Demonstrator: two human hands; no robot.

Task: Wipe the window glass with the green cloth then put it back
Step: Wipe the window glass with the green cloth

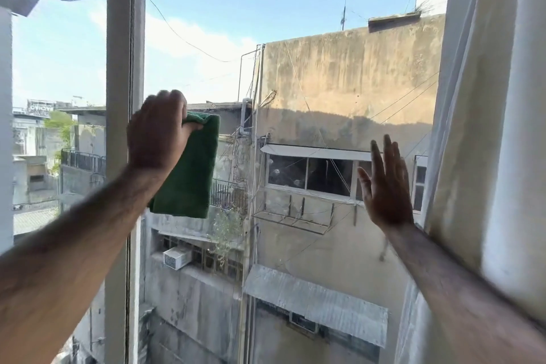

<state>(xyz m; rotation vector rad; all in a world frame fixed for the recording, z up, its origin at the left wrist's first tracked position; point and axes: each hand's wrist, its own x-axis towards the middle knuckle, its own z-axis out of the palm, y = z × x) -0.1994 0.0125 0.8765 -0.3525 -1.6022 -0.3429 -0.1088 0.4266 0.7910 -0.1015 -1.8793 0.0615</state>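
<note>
Cloth (189, 168), green and folded, was held at its top edge in the grip of the left hand (159, 133), the fingers closed tight over it in a fist. From that grip the rest of the cloth hung straight down, over or against the glass (295, 23) just right of the frame (118, 68); whether it was actually pressed to the pane could not be told. The right hand (384, 186) was held up well to the right of the grip, open and flat, with nothing in it, close beside the curtain (487, 127), which was kept back by the forearm.

The wiping step was judged to be in hand, with the putting back not yet begun. For the next move, the cloth would need to be pressed flat to the pane and drawn rightward or downward from the grip's place, so that the unwiped glass could be covered. The spot to which the cloth belongs was not shown.
</note>
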